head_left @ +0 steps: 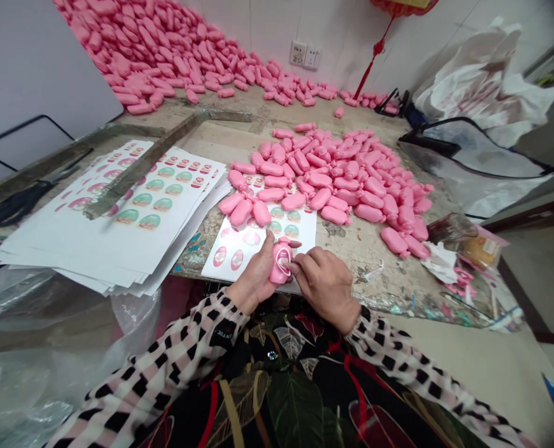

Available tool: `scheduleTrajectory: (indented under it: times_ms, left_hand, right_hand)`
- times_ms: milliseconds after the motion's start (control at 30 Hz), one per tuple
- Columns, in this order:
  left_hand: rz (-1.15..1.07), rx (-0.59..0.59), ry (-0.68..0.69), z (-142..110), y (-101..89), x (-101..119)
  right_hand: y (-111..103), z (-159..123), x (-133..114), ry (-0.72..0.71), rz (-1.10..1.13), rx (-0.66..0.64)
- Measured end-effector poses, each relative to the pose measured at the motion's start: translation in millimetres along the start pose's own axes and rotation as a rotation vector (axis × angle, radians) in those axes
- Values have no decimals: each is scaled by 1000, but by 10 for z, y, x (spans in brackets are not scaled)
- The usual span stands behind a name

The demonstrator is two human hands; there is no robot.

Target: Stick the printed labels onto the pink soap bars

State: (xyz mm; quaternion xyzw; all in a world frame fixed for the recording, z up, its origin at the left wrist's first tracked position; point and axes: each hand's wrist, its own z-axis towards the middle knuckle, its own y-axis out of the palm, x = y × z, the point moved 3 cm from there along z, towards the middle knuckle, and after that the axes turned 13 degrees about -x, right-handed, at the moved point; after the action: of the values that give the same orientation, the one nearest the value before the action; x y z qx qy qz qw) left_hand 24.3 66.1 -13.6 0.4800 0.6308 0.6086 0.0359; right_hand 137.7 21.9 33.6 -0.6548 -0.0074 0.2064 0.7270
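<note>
A small pink bottle-shaped piece is held upright in my left hand, whose fingers wrap round its left side and back. On its front sits an oval label with a white rim and a dark pink middle. My right hand is closed, its thumb and fingertips pressed at the label's right edge. Whether those fingers pinch the label or only press it, I cannot make out. Just beyond my hands lies a sticker sheet with oval and green labels, partly covered by several pink pieces.
A heap of pink pieces covers the middle of the worn table, and a larger pile lies along the wall. Printed sheets are stacked at left under a metal bar. Clear bags stand at right.
</note>
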Motion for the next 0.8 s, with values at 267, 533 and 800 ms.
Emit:
scheduleTrajectory:
  times_ms: [267,533,800]
  left_hand:
    - [-43,59,56,-1,30,30]
    - [-80,82,65,1,17,44]
    - [-173,134,136,25,30,33]
  right_hand:
    - [15,11,49,132,424,-1]
    - [114,4,16,225,1002,54]
    - [8,-78,-122,-51,362,55]
